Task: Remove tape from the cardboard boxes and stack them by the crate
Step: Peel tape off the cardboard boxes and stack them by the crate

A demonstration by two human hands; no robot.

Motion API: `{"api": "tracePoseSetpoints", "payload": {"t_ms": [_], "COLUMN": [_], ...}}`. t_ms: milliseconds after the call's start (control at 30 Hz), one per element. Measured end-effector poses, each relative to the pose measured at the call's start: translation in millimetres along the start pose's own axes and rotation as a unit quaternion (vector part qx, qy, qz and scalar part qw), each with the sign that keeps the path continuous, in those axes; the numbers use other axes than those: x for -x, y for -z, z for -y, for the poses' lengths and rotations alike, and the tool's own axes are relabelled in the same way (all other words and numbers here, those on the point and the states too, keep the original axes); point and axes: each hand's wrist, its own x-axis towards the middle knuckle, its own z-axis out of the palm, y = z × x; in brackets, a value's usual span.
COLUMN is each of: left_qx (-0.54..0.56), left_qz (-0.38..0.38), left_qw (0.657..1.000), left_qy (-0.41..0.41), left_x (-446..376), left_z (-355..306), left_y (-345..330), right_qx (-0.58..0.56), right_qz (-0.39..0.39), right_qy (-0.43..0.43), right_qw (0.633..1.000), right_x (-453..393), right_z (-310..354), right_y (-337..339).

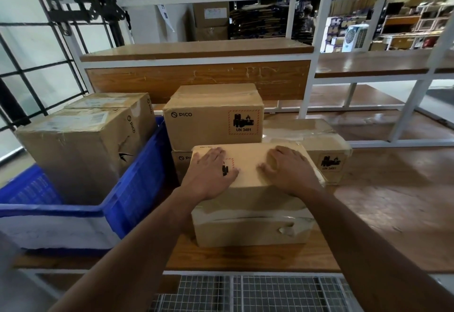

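**A warehouse packing area**

White metal racking with wood-laminate shelf boards frames the workbench. Sealed cardboard shipping cartons printed with a brand name and a UN 3481 battery hazard label stand stacked on it, and more cartons fill a blue plastic crate. Through the racking, flattened cardboard is piled high, further shelves are crowded with boxed goods, and an air cooler stands on the floor. A wire-mesh panel lies below the bench edge.
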Motion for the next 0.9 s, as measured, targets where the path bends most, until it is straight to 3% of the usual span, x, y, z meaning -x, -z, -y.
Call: {"api": "tracePoseSetpoints", "payload": {"t_ms": [333, 567, 800, 900], "left_qx": [-0.034, -0.009, -0.012, -0.004], "left_qz": [0.004, 0.036, 0.031, 0.025], "left_qw": [0.999, 0.997, 0.997, 0.999], "left_qy": [-0.007, -0.072, -0.068, -0.023], "left_x": [-4, -13, -14, -11], "left_z": [-4, -25, -21, -10], "left_y": [2, -3, -2, 2], "right_qx": [0.036, 0.033, 0.015, 0.007], "right_qz": [0.008, 0.068, 0.063, 0.036], "right_qy": [-0.001, 0.111, 0.094, 0.034], "right_qw": [0.999, 0.991, 0.993, 0.999], "right_x": [-10, -17, -20, -21], "right_z": [-3, 28, 25, 11], "right_y": [-6, -15, -14, -14]}}
